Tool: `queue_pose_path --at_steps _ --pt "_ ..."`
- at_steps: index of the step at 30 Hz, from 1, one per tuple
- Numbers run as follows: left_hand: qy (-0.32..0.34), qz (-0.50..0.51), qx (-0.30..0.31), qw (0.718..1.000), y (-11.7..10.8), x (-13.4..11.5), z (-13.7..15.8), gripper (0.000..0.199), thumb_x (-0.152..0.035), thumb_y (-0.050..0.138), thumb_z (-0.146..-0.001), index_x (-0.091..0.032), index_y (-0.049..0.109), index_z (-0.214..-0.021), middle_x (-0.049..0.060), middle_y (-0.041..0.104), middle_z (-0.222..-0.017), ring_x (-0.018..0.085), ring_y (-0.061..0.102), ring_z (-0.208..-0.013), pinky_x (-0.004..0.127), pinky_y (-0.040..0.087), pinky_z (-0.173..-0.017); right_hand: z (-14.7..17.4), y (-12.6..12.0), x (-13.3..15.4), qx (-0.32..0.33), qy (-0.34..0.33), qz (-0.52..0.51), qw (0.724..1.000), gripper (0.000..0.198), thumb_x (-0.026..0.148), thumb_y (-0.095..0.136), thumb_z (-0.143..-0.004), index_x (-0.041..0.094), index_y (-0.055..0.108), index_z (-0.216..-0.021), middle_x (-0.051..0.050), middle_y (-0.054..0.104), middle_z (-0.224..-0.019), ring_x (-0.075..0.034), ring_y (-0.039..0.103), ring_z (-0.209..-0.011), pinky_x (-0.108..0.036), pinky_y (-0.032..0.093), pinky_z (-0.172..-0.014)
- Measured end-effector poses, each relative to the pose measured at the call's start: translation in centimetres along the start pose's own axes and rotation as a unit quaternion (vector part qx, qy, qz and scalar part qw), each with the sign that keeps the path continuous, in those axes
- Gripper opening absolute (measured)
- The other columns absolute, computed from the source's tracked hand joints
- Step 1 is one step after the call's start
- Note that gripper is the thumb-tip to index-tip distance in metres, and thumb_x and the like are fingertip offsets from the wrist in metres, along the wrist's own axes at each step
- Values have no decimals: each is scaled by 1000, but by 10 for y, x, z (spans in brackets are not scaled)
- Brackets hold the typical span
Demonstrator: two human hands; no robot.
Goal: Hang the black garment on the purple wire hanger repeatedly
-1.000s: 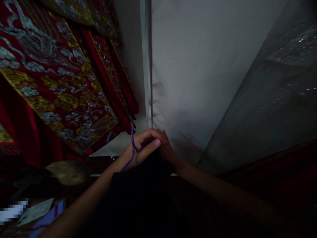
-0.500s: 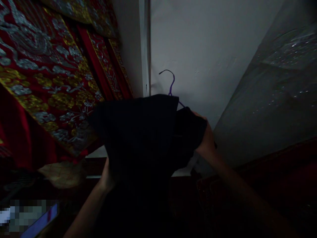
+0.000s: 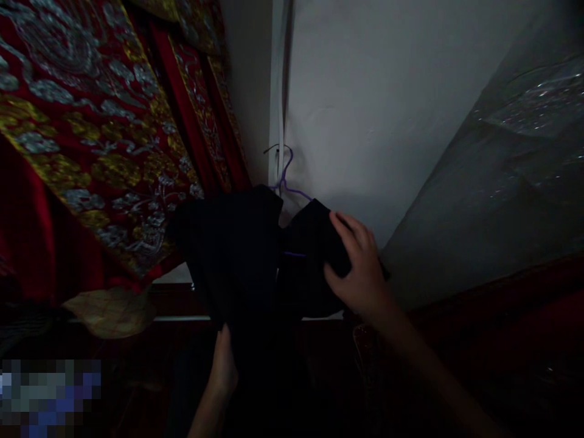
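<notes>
A dark, nearly black garment (image 3: 241, 255) hangs on a thin purple clothes hanger (image 3: 288, 173), with the hook bare above the neckline. A short stretch of the hanger's lower bar shows in the neck opening. My right hand (image 3: 362, 267) grips the garment at its right shoulder, thumb in front and fingers over the top edge. Lower down, my left hand (image 3: 223, 365) holds the garment's left side; its fingers are mostly hidden by the dark cloth.
Red cloth (image 3: 104, 140) with gold and silver embroidery hangs at the left. Behind the garment is a pale wall (image 3: 365, 91) with a narrow vertical strip (image 3: 277, 79). Clear plastic sheeting (image 3: 515, 152) covers something at the right. A pale netted bundle (image 3: 112, 313) sits lower left.
The hanger has shifted left and slightly down, and more of its right arm shows. My right hand has come round to the front of the shoulder. My left hand has moved right and down.
</notes>
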State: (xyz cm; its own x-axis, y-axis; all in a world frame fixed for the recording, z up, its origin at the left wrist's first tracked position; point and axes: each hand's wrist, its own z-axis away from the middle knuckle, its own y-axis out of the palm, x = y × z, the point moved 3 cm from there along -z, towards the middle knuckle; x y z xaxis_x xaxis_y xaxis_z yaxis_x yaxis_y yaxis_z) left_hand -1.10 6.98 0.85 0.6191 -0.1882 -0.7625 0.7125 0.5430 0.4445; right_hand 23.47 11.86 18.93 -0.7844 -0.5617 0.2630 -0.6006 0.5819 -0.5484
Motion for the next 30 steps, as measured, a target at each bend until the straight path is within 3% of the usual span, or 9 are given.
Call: queue_pose_path --at_steps 2,4,6,7,9,12,18,22,30 --pt "-39 55 -9 998 -5 9 11 44 -44 49 -99 -16 65 -130 13 75 -118 30 66 -122 47 47 -113 42 11 13 -56 37 -73 995 66 17 60 -84 26 47 -148 -11 46 -154 -34 36 -147 -59 33 -118" --pt "-57 58 -13 997 -9 18 21 45 -40 55 -98 -19 59 -138 12 74 -123 30 64 -126 46 44 -115 89 33 21 -75 149 -172 971 47 24 61 -90 25 58 -137 -11 60 -140 -31 52 -135 -53 43 -111" --pt "-59 10 -3 998 -13 27 30 58 -29 72 -87 -19 54 -142 12 73 -125 31 65 -124 47 45 -114 133 62 25 -17 321 -282 904 29 38 60 -94 22 67 -117 -11 73 -112 -27 69 -105 -43 55 -91" --pt "-61 -16 7 998 -15 32 34 66 -24 78 -82 -18 53 -143 13 72 -126 32 66 -122 48 46 -113 149 75 28 14 382 -317 868 32 46 58 -94 19 70 -106 -11 74 -100 -25 70 -91 -39 56 -81" --pt "-68 -44 26 996 -19 39 40 71 -22 83 -77 -16 54 -141 14 72 -126 32 66 -122 47 48 -111 166 93 33 81 440 -368 815 46 59 49 -96 18 69 -92 -8 70 -83 -22 66 -74 -34 52 -69" --pt "-109 -51 38 992 -23 46 48 61 -25 83 -77 -13 61 -133 15 76 -116 33 68 -119 46 52 -108 158 99 36 142 428 -396 800 49 63 45 -97 19 64 -84 -5 64 -79 -19 60 -73 -31 48 -69" --pt "-180 -30 30 983 -20 47 58 49 -22 81 -78 -10 66 -123 16 79 -102 35 72 -111 48 55 -103 133 98 42 163 409 -453 775 33 52 54 -95 23 59 -111 -5 67 -112 -22 62 -108 -34 46 -96" --pt "-191 -22 10 981 -20 43 60 44 -25 80 -79 -8 68 -118 15 79 -97 36 71 -111 51 53 -106 140 97 41 209 417 -463 754 32 52 50 -98 23 60 -109 -4 67 -113 -22 61 -108 -33 46 -96" --pt "-184 -32 61 981 -18 50 57 50 -27 87 -69 -8 72 -112 18 79 -101 39 68 -117 53 50 -109 143 90 34 239 383 -490 746 24 45 55 -96 22 59 -97 -3 65 -101 -21 61 -101 -32 47 -92"
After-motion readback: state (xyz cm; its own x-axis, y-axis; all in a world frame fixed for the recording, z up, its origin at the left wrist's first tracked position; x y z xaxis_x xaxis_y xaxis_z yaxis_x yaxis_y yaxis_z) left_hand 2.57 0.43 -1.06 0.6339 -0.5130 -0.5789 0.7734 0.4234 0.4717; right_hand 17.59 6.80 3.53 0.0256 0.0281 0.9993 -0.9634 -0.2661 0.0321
